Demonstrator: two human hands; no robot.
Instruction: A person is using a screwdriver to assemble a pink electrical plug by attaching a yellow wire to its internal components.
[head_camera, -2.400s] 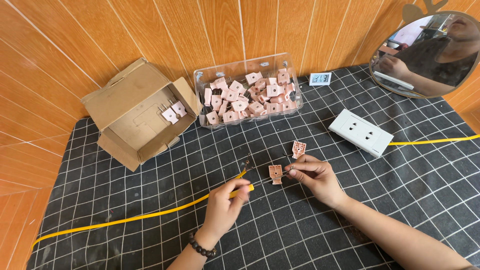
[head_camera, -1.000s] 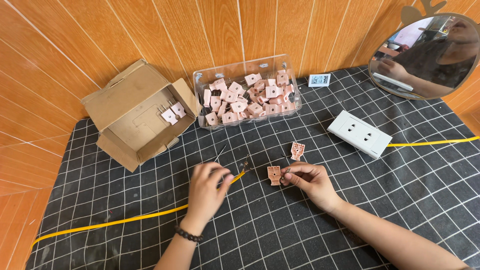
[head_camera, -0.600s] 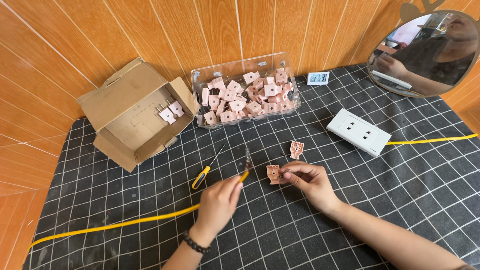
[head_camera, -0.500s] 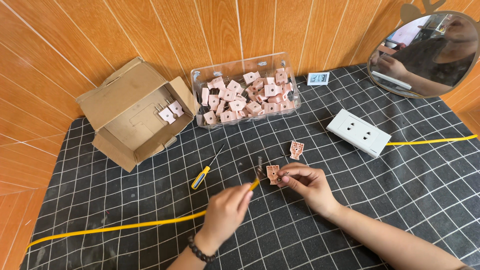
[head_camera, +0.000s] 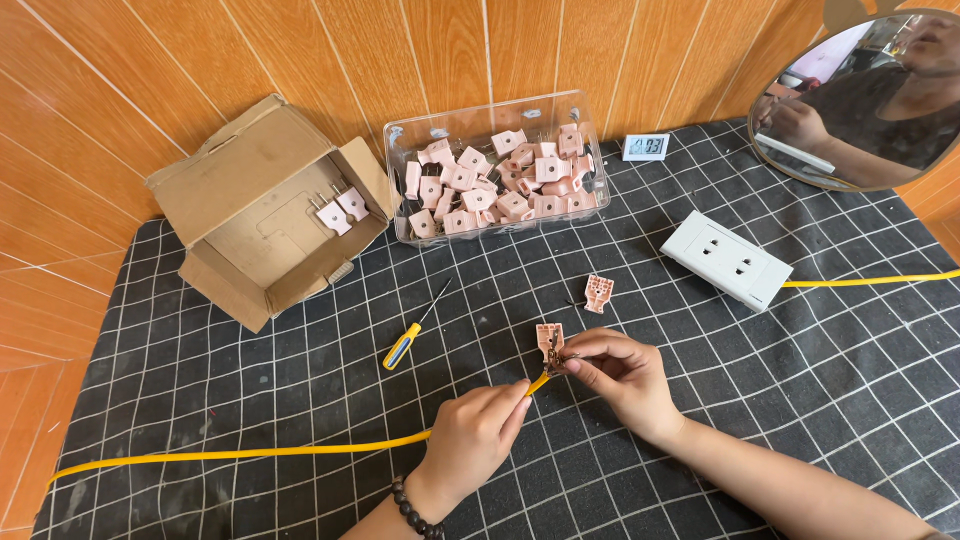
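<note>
My left hand (head_camera: 472, 440) pinches the end of a yellow cable (head_camera: 240, 455) that trails off to the left across the mat. My right hand (head_camera: 620, 375) holds a pink plug half-shell (head_camera: 549, 338) flat on the mat, fingertips at the cable's bare wire ends. The cable tip meets the shell between the two hands. A second pink plug piece (head_camera: 598, 293) lies just above my right hand. A small yellow-and-blue screwdriver (head_camera: 412, 332) rests on the mat, up and left of my left hand, touched by neither hand.
A clear plastic bin (head_camera: 400, 140) full of pink plug parts stands at the back centre. An open cardboard box (head_camera: 240, 190) with two plugs sits back left. A white socket block (head_camera: 728, 260) with a yellow lead lies right. A round mirror (head_camera: 860, 100) and a small digital display (head_camera: 646, 147) stand behind.
My left hand let go of the screwdriver, which now lies on the mat, and moved right with the yellow cable end to the plug shell that my right hand holds.
</note>
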